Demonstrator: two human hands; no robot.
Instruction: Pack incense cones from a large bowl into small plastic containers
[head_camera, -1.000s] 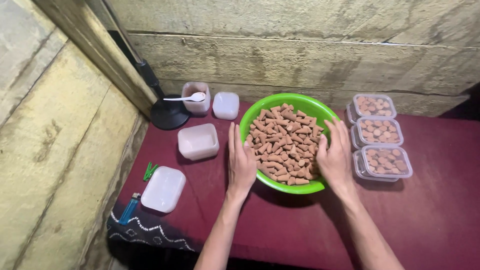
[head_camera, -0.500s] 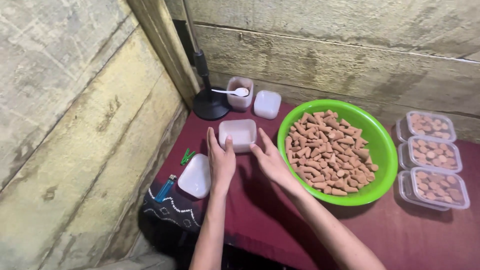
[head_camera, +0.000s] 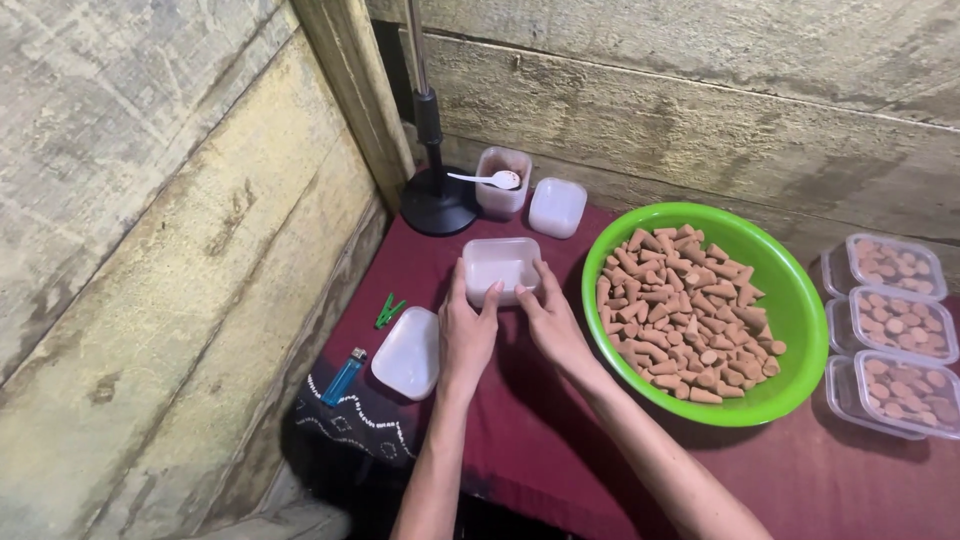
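Observation:
An empty clear plastic container (head_camera: 500, 262) sits on the dark red tablecloth (head_camera: 560, 450), left of the green bowl (head_camera: 790, 300) filled with brown cone-shaped pieces (head_camera: 690, 310). My left hand (head_camera: 465, 330) touches the container's near left side, fingers up against its wall. On the near right side rests my right hand (head_camera: 548, 320), fingertips on its rim. Both hands frame the container; it stays on the table.
A lid (head_camera: 408, 352) lies left of my left hand, with a blue lighter (head_camera: 344, 376) and green clip (head_camera: 388, 310) beyond. At the back stand a black stand base (head_camera: 438, 205), a small tub with a white spoon (head_camera: 500, 180) and another lid (head_camera: 557, 207). Three filled containers (head_camera: 895, 335) sit right.
My hands left the green bowl's sides and moved left to the empty container. The view swung left with them.

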